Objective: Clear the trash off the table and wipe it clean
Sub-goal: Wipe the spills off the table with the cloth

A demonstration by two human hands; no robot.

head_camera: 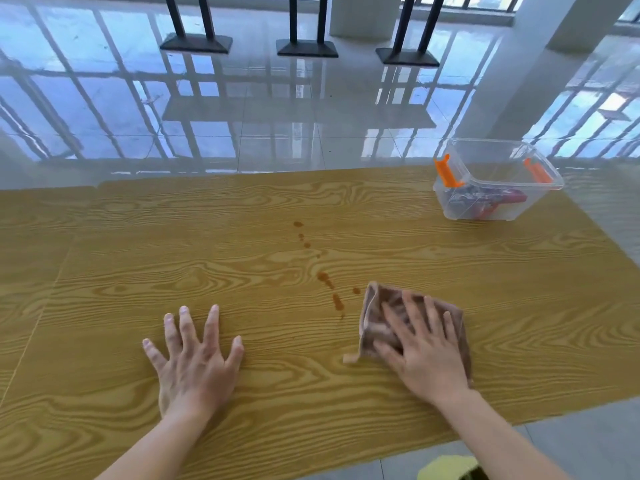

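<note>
Both my hands lie flat on the table [242, 209], fingers straight and spread. My right hand [427, 351] presses down on a folded brown cloth [375, 318], palm and fingers covering most of it, with the cloth's left edge and one corner showing past my thumb. My left hand [194, 362] rests bare on the wood, well apart from the right one and holding nothing.

Just left of the cloth runs a trail of reddish-brown spots [325, 277], starting near the cloth's upper corner and stretching away from me toward the middle of the table. Far off at the right back corner stands a clear plastic bin [498, 181] with orange clips [446, 171] on its sides. Inside it lies some crumpled trash [485, 200], reddish and purple; I cannot tell what it is.

Beyond the table's far edge is a glossy tiled floor [277, 116], and on it stand black table legs [195, 32] on flat bases.
</note>
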